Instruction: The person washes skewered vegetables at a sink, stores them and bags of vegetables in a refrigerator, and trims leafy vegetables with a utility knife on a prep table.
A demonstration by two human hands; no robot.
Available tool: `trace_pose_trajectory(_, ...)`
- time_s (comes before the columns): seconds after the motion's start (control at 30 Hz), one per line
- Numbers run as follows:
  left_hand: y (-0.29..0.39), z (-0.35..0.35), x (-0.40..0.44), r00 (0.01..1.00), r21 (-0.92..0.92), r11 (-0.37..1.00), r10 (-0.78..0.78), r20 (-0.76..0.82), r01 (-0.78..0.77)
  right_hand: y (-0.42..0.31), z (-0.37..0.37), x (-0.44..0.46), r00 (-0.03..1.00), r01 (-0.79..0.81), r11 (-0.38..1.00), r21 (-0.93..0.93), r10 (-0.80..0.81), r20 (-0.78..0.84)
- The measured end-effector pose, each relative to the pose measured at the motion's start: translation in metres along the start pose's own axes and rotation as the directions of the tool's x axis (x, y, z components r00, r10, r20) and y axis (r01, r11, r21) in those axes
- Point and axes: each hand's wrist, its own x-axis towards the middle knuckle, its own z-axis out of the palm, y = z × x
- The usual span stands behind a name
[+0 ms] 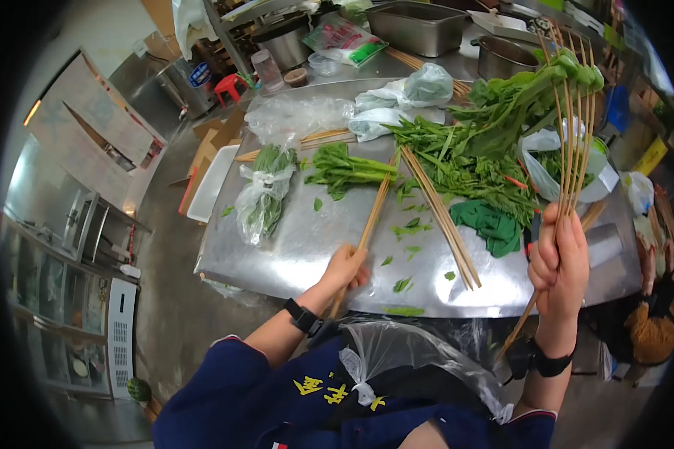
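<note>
My left hand [344, 266] is closed around a bundle of bamboo skewers [374, 211] low over the steel table. Their tips reach the stem ends of a bunch of leafy greens [341, 169]; whether they pierce it I cannot tell. Raised at the right, my right hand [560, 258] grips several upright skewers [570, 165]. Large green leaves [528, 97] hang on their upper part. Between the hands, loose skewers [445, 221] lie slanting on the table, beside a pile of cut greens [464, 161] and a dark green cloth [490, 224].
A plastic-wrapped bundle of greens [266, 196] lies at the table's left. Plastic bags [404, 101] lie farther back, before a steel pan [419, 28] and a pot [505, 56]. A white tray [213, 183] stands off the left edge. Another person [655, 322] is at the far right.
</note>
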Motion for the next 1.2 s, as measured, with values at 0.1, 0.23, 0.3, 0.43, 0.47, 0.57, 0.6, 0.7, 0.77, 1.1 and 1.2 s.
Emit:
trace_pose_trajectory(0.1, 0.028, 0.012, -0.016, 0.956, -0.384, 0.887, -0.174, 0.234, 0.255, -0.004, -0.025, 0.024, 0.994, -0.092, 0.994, 0.051, 0.088, 0.067)
trace_pose_trajectory(0.23, 0.044, 0.022, -0.011, 0.941, -0.273, 0.901, -0.308, 0.143, 0.336, -0.022, -0.048, 0.074, 0.944, -0.265, 0.960, 0.090, 0.239, 0.227)
trace_pose_trajectory(0.3, 0.056, 0.022, -0.008, 0.919, -0.198, 0.897, -0.381, 0.103, 0.394, -0.033, -0.063, 0.100, 0.897, -0.306, 0.952, -0.013, 0.293, 0.330)
trace_pose_trajectory(0.43, 0.066, 0.020, -0.002, 0.880, -0.135, 0.870, -0.472, 0.045, 0.474, -0.050, -0.082, 0.141, 0.839, -0.426, 0.905, -0.003, 0.396, 0.372)
trace_pose_trajectory(0.47, 0.068, 0.019, -0.003, 0.874, -0.176, 0.857, -0.485, 0.041, 0.484, -0.052, -0.084, 0.149, 0.821, -0.441, 0.898, 0.011, 0.398, 0.409)
trace_pose_trajectory(0.57, 0.055, 0.012, -0.003, 0.868, -0.118, 0.860, -0.496, 0.038, 0.496, -0.063, -0.075, 0.165, 0.833, -0.437, 0.900, 0.002, 0.404, 0.379)
trace_pose_trajectory(0.6, 0.055, 0.012, -0.006, 0.885, -0.154, 0.872, -0.462, 0.057, 0.465, -0.069, -0.071, 0.168, 0.874, -0.403, 0.915, -0.008, 0.387, 0.295)
trace_pose_trajectory(0.7, 0.053, 0.014, -0.010, 0.898, -0.243, 0.867, -0.437, 0.047, 0.434, -0.098, -0.062, 0.172, 0.853, -0.386, 0.915, -0.117, 0.403, 0.332)
trace_pose_trajectory(0.77, 0.046, 0.015, -0.004, 0.920, -0.188, 0.907, -0.391, -0.042, 0.377, -0.122, -0.063, 0.163, 0.868, -0.377, 0.912, -0.163, 0.410, 0.280)
trace_pose_trajectory(1.1, 0.198, -0.035, -0.151, 0.797, -0.594, 0.792, -0.266, -0.542, -0.140, -0.165, -0.040, 0.085, 0.764, -0.325, 0.937, -0.127, 0.339, 0.549)
trace_pose_trajectory(1.2, 0.267, -0.025, -0.259, 0.810, -0.766, 0.572, -0.277, -0.517, -0.293, -0.157, -0.012, 0.054, 0.672, -0.416, 0.906, -0.084, 0.368, 0.642)
